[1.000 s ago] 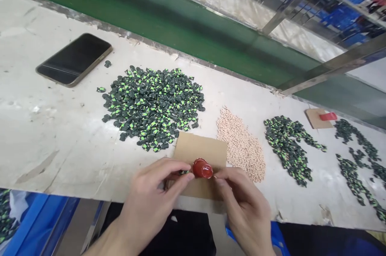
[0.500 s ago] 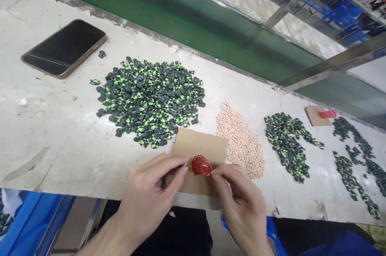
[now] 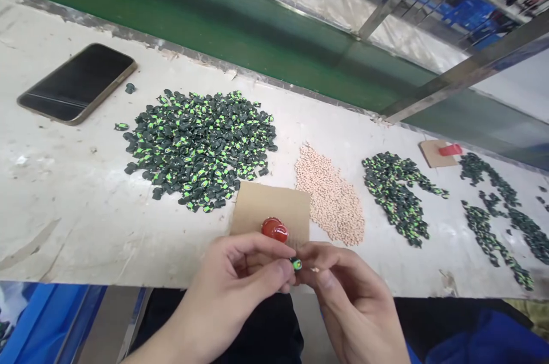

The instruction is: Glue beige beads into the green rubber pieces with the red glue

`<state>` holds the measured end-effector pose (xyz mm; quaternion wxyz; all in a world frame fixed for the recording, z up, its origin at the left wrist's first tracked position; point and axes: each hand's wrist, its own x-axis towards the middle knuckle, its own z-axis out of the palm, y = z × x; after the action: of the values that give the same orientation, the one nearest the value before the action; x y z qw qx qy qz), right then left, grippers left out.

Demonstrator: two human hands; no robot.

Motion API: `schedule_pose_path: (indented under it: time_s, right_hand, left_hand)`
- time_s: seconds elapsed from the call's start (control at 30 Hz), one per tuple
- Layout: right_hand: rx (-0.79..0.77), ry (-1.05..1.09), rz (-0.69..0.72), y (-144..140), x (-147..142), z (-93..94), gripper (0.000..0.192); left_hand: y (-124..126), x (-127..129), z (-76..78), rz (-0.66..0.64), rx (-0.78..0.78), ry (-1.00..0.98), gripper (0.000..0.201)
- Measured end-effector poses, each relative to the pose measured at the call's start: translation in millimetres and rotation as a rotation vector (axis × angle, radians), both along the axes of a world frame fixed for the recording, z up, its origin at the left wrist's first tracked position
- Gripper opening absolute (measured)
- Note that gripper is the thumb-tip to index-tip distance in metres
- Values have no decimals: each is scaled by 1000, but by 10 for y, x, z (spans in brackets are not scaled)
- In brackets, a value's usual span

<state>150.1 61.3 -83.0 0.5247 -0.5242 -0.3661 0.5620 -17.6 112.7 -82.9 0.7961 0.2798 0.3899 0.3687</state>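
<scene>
My left hand (image 3: 234,290) and my right hand (image 3: 343,290) meet at the table's near edge, fingertips pinching one small black-and-green part (image 3: 295,264) between them. Just beyond them a red cap-shaped piece (image 3: 275,229) stands on a brown cardboard square (image 3: 266,207). A big heap of black-and-green parts (image 3: 199,144) lies behind the cardboard to the left. A heap of small beige pellets (image 3: 330,195) lies to its right.
A dark phone (image 3: 77,90) lies face up at the far left. More black-and-green parts (image 3: 398,192) spread to the right, with scattered rows (image 3: 497,215) further on. Another cardboard piece with a red item (image 3: 441,151) sits far right. A green belt (image 3: 214,15) runs behind the table.
My hands drew back from the red piece toward the table edge. The small black-and-green part is now off the red piece and held between both hands' fingertips.
</scene>
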Motion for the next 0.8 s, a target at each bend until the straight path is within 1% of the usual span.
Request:
schedule_pose_path:
  time_s: [0.1,0.2,0.37,0.53,0.57,0.7,0.77,0.8]
  right_hand:
    - [10,-16,-11,-20,-16,33,14]
    - [33,-101,-17,-32,-5,65,15]
    - [51,-190,-26,-17,-19,111,12]
    - [62,-243,-64,12,-63,159,10]
    - [71,-282,-53,18,-52,167,10]
    - [102,-422,61,48,51,176,12]
    - [94,-414,81,61,89,160,12]
    - [88,-392,68,65,94,150,12]
  left_hand:
    - [-54,18,-68,-10,-6,-72,12]
    - [-84,18,-104,-16,-8,-72,7]
    - [-69,18,-82,-29,-4,-60,5]
    - [-85,-12,-52,-62,17,5,5]
    - [-93,-17,-51,-67,20,15,5]
    - [-104,1,-36,-55,17,23,8]
    - [-86,19,-6,-41,-13,39,14]
    - [-73,25,15,-35,-39,55,17]
